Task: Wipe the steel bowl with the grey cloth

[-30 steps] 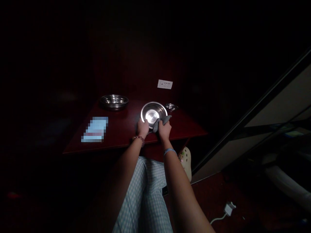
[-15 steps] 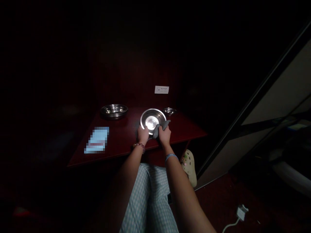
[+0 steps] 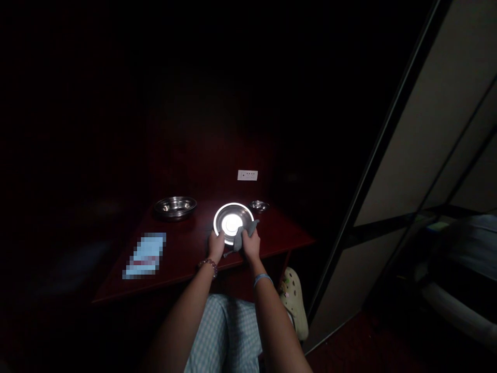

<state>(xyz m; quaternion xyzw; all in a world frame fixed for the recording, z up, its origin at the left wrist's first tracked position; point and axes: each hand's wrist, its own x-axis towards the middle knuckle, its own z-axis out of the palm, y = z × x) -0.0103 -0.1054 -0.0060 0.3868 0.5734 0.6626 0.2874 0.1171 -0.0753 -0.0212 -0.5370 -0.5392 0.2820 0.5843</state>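
Note:
A shiny steel bowl (image 3: 232,224) is held tilted toward me above the front part of the dark red table (image 3: 182,254). My left hand (image 3: 216,245) is closed on its near left rim, with the thumb on the inner side. My right hand (image 3: 251,243) is closed around a grey cloth (image 3: 238,240), which is pressed over the bowl's near right rim. One end of the cloth sticks up beside the thumb and another hangs below the bowl. The fingers under the bowl are hidden.
Stacked steel bowls (image 3: 175,207) stand at the table's back left, and a small steel bowl (image 3: 259,206) at the back right. A blurred-out light blue item (image 3: 145,255) lies front left. A white socket (image 3: 247,175) is on the wall. My crossed leg's clog (image 3: 294,303) is below the table's right side.
The view has tilted up and turned slightly, so everything sits lower and a bit left. Both hands keep hold, and the bowl's inside now shines brighter.

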